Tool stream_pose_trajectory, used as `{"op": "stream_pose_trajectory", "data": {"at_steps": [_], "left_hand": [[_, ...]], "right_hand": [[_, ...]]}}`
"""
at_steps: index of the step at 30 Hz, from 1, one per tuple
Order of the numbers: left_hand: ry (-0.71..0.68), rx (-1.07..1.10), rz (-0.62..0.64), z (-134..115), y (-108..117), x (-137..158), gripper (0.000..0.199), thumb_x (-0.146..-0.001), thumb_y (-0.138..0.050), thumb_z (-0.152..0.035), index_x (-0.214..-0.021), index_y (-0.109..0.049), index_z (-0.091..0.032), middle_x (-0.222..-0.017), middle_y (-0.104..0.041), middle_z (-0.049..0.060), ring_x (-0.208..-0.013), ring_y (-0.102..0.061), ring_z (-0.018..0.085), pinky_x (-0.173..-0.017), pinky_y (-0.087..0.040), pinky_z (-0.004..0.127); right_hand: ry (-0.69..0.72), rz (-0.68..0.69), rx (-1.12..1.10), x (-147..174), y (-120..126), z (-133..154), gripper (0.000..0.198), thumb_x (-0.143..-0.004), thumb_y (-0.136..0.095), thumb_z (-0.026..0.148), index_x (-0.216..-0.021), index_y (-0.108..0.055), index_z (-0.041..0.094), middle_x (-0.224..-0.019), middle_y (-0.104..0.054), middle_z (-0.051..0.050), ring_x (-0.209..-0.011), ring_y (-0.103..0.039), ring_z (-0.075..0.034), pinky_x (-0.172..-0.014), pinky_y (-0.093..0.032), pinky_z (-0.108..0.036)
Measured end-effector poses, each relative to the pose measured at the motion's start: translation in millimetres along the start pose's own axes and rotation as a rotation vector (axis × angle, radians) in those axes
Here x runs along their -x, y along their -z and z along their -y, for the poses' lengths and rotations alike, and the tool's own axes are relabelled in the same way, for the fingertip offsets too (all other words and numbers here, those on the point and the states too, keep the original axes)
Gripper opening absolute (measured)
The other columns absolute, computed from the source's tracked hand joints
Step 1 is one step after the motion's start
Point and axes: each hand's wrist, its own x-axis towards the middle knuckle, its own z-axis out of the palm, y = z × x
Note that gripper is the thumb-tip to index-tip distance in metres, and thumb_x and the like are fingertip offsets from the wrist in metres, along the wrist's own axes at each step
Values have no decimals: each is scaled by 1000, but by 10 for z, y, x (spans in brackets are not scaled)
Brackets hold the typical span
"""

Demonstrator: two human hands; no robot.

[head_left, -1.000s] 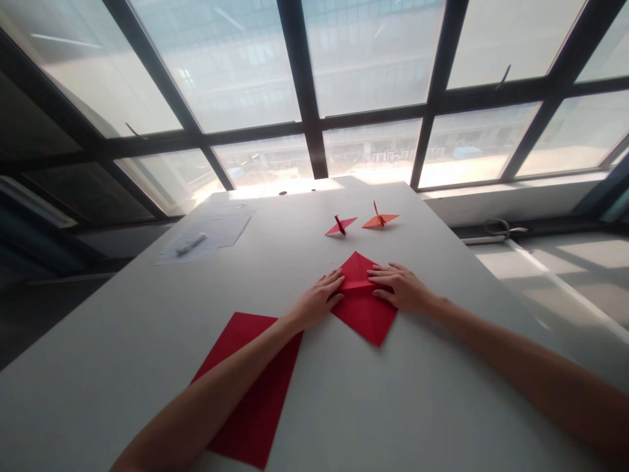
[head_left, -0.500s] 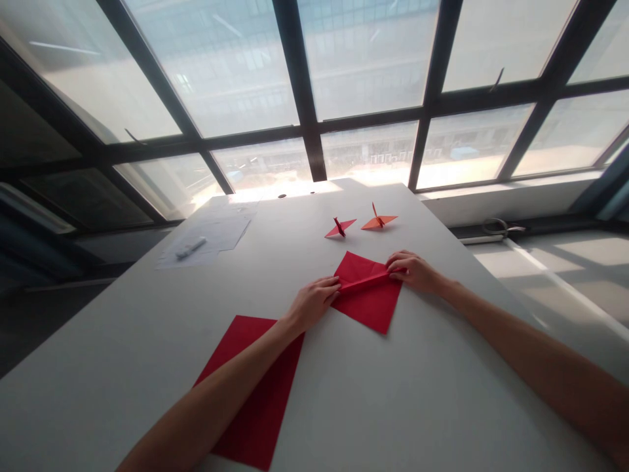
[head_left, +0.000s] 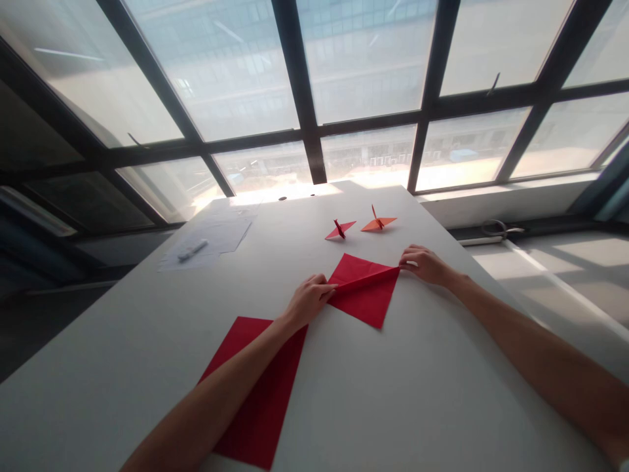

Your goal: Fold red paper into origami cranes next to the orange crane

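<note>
A square of red paper [head_left: 368, 298] lies turned like a diamond on the white table, with a raised crease running across its middle. My left hand [head_left: 308, 299] is closed on its left corner, thumb and fingers at the end of the crease. At the opposite corner my right hand [head_left: 423, 263] pinches the paper between thumb and fingertips. Under my left forearm lies a larger sheet of red paper [head_left: 263, 400], partly hidden by the arm. Beyond the square stand a red paper crane [head_left: 340, 229] and an orange paper crane [head_left: 379, 223].
White paper sheets [head_left: 230, 236] lie at the table's far left, with a whitish tube-like object [head_left: 192, 250] on top. The white table [head_left: 393, 400] reaches towards large dark-framed windows [head_left: 363, 59]. A looped cable [head_left: 495, 228] sits beyond its right edge.
My right hand has slid outward to the right corner of the red square. My left hand has shifted slightly left along with the paper's left corner.
</note>
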Motion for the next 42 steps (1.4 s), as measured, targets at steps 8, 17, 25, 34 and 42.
{"op": "stream_pose_trajectory", "data": {"at_steps": [8, 17, 25, 34, 42], "left_hand": [[78, 195, -91, 30, 40, 12, 18, -90, -60, -25, -96, -78, -23, -80, -67, 3, -67, -60, 13, -69, -47, 25], [42, 255, -47, -386, -17, 58, 22, -88, -63, -27, -105, -74, -21, -85, -72, 3, -65, -62, 13, -67, -50, 24], [-41, 217, -82, -242, 12, -59, 37, -95, -55, -32, -130, -61, -25, -132, -63, 6, -123, -57, 22, -106, -46, 37], [-89, 108, 116, -298, -108, -30, 60, -90, -61, -46, -145, -45, -26, -148, -47, 8, -139, -41, 27, -115, -36, 44], [-98, 141, 99, -225, -136, -9, 53, -94, -56, -43, -143, -48, -25, -147, -49, 5, -140, -41, 23, -116, -35, 40]], "right_hand": [[-61, -17, 110, 18, 29, -63, 23, -93, -55, 32, -85, -75, 23, -92, -71, -7, -92, -60, -25, -85, -43, -39], [-261, -161, 74, 20, -310, 1056, 36, -93, -53, 44, -120, -65, 22, -114, -64, -13, -106, -56, -30, -90, -46, -45], [-35, 104, -100, 22, -321, 1199, 38, -86, -65, 37, -124, -65, 28, -128, -62, -8, -122, -51, -30, -103, -40, -47], [-91, 42, -19, -7, -388, 1250, 45, -86, -66, 44, -127, -61, 28, -131, -59, -9, -119, -52, -32, -100, -42, -51], [-85, 47, -15, 39, -421, 1191, 39, -90, -61, 44, -126, -64, 28, -132, -60, -7, -121, -50, -31, -102, -41, -51]]}}
